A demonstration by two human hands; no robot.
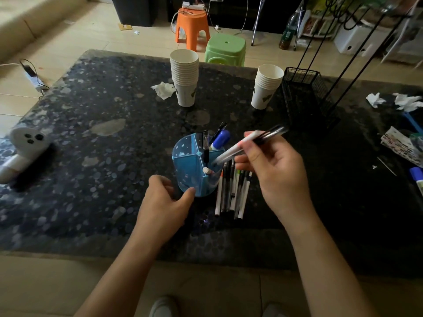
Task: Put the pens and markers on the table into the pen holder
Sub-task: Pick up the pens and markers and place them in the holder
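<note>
A round blue pen holder [187,161] with dividers stands on the dark speckled table [96,138]. A black pen [205,145], a blue marker [220,139] and a white-capped pen [206,170] stick out of it. My left hand [163,200] steadies the holder's near side with thumb and fingers. My right hand [275,172] grips a couple of pens [249,143], one white and one black, tilted with the lower tips over the holder's right compartment. Several pens [231,193] lie side by side on the table just right of the holder.
Two stacks of paper cups [185,76] [266,86] stand behind. A black wire basket [306,94] is at the back right. Crumpled tissues [163,89], a white device [23,147] at the left edge and clutter [400,143] at the right edge also lie on the table.
</note>
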